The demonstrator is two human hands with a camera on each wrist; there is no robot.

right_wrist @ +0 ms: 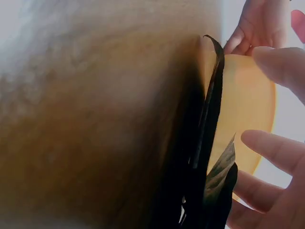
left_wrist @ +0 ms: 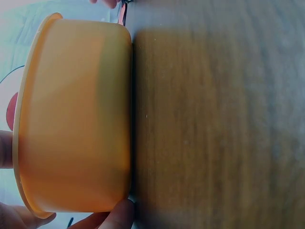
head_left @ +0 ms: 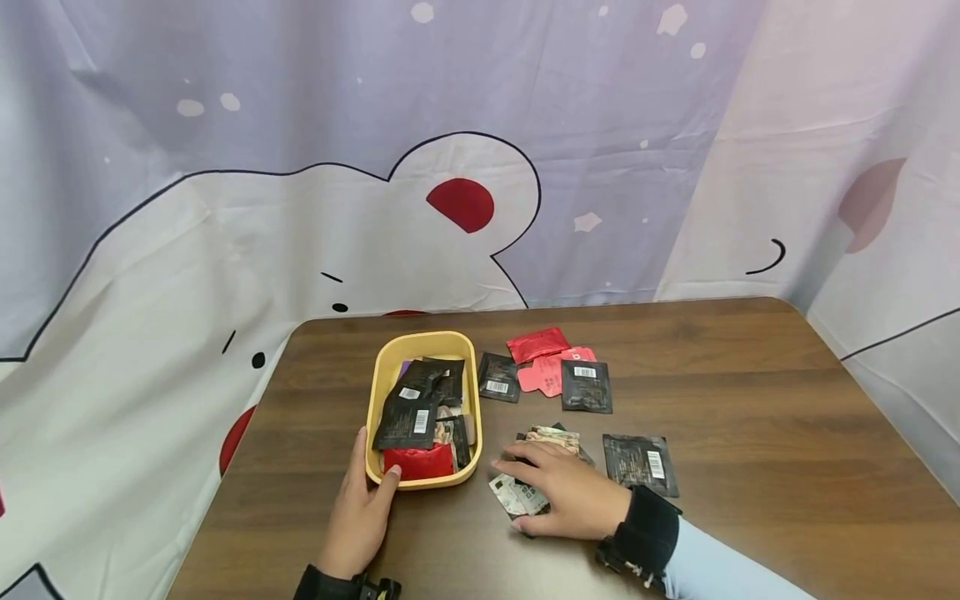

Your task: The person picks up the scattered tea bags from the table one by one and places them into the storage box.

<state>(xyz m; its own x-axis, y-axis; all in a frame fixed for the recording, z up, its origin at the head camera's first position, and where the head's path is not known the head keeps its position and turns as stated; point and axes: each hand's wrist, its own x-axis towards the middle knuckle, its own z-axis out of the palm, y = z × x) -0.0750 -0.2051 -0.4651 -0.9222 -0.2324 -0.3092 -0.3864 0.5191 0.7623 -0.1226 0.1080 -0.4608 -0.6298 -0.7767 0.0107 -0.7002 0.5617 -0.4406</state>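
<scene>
My left hand (head_left: 356, 512) grips the near left corner of a yellow plastic bin (left_wrist: 76, 114), its thumb over the rim and its fingers along the outer wall. Black sachets (head_left: 411, 408) and a shiny red sachet (head_left: 418, 461) fill the bin. To its right, my right hand (head_left: 566, 492) spreads its fingers low over a small pile of sachets with pale printed faces (head_left: 517, 497). In the right wrist view, the dark edge of one sachet (right_wrist: 214, 100) stands up beside the fingers, which are apart from each other. The palm hides part of the pile.
Beyond the pile lie a black sachet (head_left: 498, 377), another black sachet (head_left: 587, 387), a red packet (head_left: 537, 344) and a pink-red one (head_left: 542, 377). One more black sachet (head_left: 637, 463) is right of my right hand. A printed curtain (head_left: 600, 150) hangs behind the wooden table (head_left: 750, 392).
</scene>
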